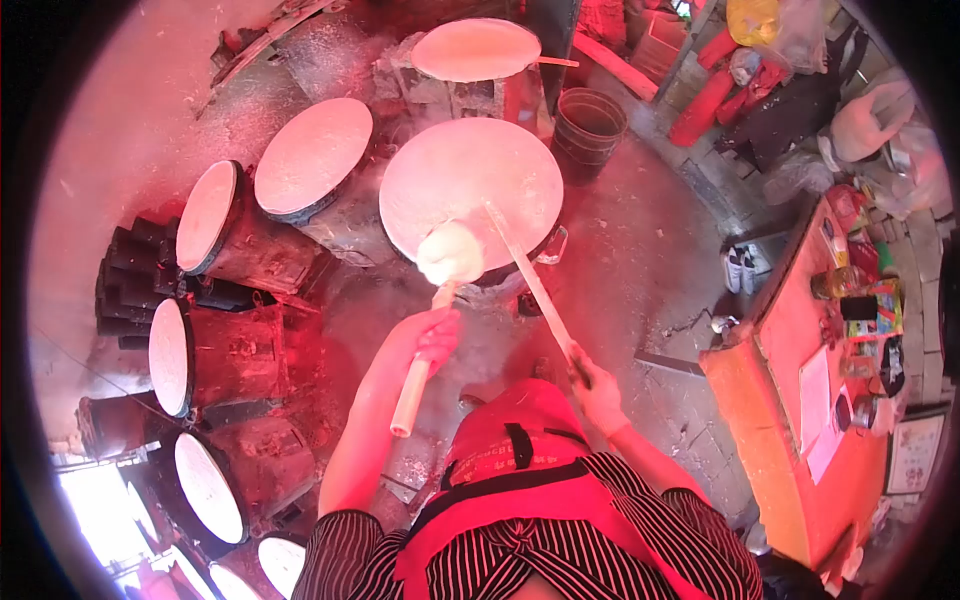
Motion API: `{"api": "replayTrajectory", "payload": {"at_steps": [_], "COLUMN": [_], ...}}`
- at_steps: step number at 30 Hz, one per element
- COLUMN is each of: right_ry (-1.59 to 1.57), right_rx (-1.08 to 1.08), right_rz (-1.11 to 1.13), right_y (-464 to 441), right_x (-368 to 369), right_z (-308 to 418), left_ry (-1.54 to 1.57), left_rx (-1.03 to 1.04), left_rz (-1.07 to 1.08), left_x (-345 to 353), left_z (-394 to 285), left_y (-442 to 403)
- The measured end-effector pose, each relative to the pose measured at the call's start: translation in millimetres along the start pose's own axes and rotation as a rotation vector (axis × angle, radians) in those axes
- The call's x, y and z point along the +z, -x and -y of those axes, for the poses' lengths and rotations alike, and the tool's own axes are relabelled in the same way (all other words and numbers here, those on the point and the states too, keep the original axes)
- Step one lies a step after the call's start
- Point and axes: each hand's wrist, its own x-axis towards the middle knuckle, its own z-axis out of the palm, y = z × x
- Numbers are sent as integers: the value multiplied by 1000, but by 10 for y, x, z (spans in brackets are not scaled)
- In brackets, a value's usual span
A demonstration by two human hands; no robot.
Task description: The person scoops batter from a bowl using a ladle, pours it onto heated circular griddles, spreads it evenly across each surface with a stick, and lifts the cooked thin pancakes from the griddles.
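My left hand (425, 342) is wrapped round the wooden handle of a ladle (409, 398). Its bowl end, covered by a bright whitish mass (450, 252), is over the near edge of a round pale griddle (465, 165); whether it touches the surface I cannot tell. My right hand (597, 392) grips a long flat wooden stick (532, 275). The stick's far tip lies over the middle of the griddle, right of the whitish mass. Pale material covers the griddle's top.
More round griddles on stove bodies (313, 155) curve along the left, another (476, 50) behind. A dark bucket (588, 125) stands right of the middle griddle. At right is an orange table (770, 400) with jars and papers. Shoes (740, 268) lie on the floor.
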Motion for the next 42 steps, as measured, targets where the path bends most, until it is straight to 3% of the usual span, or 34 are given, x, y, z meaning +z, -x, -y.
{"api": "replayTrajectory", "payload": {"at_steps": [4,7,8,13,14,17,19,20,22,25,26,28,30,31,33,34,37,39,42], "right_ry": [24,477,597,698,692,230,2,-84,-121,-67,7,-47,-69,-20,11,163,420,525,493], "right_rx": [9,46,102,233,287,163,118,84,-43,0,-295,-188,-523,-602,-749,-715,-1017,-1061,-1236], "right_rz": [-216,-227,-124,-178,-195,-420,-422,-387,-376,-19,-61,118,38,162,240,286,263,472,492], "right_y": [359,529,561,880,889,494,132,-4,-281,-325,-405,-680,-1146,-1372,-1809,-2013,-2669,-2868,-3015], "right_x": [-68,-284,-289,-323,-292,114,616,923,1604,1917,2117,2342,2896,3040,3552,3835,4726,5200,6106], "right_z": [-64,244,259,260,301,546,678,814,915,1847,2005,2639,2988,3376,4165,4570,5651,6533,7408], "left_ry": [-373,-203,-177,-67,-41,64,181,391,390,400,393,384,426,453,501,535,588,569,565], "left_rx": [130,74,128,159,175,191,140,81,128,269,309,401,487,523,589,622,775,846,985], "left_rz": [-199,-161,-217,-152,-164,-102,17,167,156,78,28,-24,-30,-18,3,19,-85,-216,-246], "left_x": [-411,-724,-697,-999,-1057,-1340,-1532,-1650,-1796,-1944,-2016,-2126,-2310,-2410,-2602,-2674,-2775,-2815,-3054], "left_z": [-119,-321,-318,-489,-518,-639,-740,-802,-926,-1190,-1307,-1472,-1753,-1899,-2256,-2446,-2955,-3325,-3612], "left_y": [507,773,872,1336,1421,1663,1822,1888,2081,2348,2449,2587,2786,2865,3044,3146,3403,3555,3782]}}
